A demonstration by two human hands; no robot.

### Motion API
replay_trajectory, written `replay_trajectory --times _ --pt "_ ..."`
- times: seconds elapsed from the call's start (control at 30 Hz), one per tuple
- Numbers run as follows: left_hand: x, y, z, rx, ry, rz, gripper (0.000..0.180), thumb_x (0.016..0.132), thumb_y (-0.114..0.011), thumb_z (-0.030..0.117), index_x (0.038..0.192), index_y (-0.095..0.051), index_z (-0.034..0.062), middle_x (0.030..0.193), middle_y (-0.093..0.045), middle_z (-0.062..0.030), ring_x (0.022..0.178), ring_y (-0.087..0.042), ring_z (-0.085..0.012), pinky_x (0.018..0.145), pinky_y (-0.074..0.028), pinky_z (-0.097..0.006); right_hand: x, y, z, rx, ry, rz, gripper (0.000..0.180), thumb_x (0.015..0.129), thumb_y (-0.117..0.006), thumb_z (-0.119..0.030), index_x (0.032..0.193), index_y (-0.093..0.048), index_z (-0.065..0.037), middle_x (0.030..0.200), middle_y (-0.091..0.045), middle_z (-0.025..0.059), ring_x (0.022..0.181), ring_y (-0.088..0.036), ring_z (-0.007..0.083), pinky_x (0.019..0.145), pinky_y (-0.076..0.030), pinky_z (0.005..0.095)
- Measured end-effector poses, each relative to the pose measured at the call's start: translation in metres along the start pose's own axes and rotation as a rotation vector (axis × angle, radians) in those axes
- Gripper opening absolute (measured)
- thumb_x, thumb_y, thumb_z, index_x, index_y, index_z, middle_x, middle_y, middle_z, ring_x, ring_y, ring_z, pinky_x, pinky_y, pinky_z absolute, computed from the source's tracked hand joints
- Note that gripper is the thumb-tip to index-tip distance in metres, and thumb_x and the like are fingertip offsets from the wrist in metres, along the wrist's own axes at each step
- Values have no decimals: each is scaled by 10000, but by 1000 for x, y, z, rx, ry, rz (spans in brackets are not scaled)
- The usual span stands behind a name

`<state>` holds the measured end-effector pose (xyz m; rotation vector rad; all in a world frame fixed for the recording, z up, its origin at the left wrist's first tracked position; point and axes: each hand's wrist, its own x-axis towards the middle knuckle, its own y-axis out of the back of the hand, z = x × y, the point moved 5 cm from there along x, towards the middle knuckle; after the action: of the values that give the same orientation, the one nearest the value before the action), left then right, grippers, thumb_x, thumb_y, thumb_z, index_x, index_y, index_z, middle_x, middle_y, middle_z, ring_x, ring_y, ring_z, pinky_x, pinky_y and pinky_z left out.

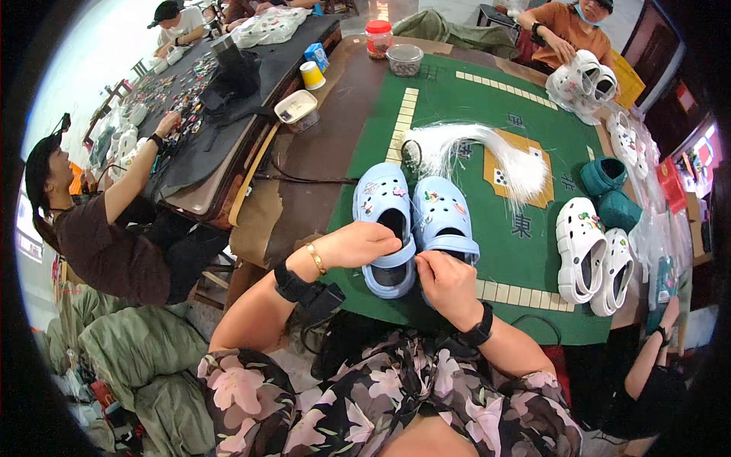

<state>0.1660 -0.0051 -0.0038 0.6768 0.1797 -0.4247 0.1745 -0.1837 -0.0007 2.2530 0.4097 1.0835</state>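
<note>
While both hands grip blue clogs (415, 221), white clogs (594, 255) lie right.

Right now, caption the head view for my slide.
Both hands, left hand and right hand, hold the heel straps of light blue clogs on a green mat.

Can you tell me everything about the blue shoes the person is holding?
The blue shoes are a pair of light blue clogs that look like soft foam. They lie side by side on the green mat, toes pointing away from the person. Small colourful charms sit on their tops, and each has a heel strap. The left hand rests on the left clog's opening; the right hand pinches at the right clog's strap.
</note>
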Motion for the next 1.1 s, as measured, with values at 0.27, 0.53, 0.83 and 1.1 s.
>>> replay_trajectory --times 0.27,0.53,0.83,1.1 --pt "7 -1 24 32 42 -76 444 984 -451 391 959 -634 -13 825 -639 -187 774 -618 -288 725 -482 -355 0 -3 -1 -30 9 -19 121 818 -667 -114 770 -563 -77 641 -589 71 561 -608 243 500 -476 356" --pt "14 -6 8 -110 -93 90 429 965 -479 391 954 -611 -17 835 -651 -164 745 -603 -272 692 -465 -369 -3 -7 4 -22 31 10 121 814 -674 -128 779 -569 -78 640 -592 68 553 -608 237 494 -482 349" --pt "9 -7 8 -947 85 376 220 955 -549 192 1081 -576 15 897 -649 -36 831 -602 -99 776 -447 -231 -7 -6 2 -6 26 -35 92 782 -694 -89 838 -625 -63 655 -607 76 568 -616 244 514 -484 351" --pt "8 11 26 -927 -106 533 237 998 -478 210 974 -607 13 699 -488 43 623 -452 -57 574 -417 -224 -19 44 4 -148 125 -138 145 744 -656 -81 886 -627 -83 673 -507 25 603 -537 208 543 -424 335"
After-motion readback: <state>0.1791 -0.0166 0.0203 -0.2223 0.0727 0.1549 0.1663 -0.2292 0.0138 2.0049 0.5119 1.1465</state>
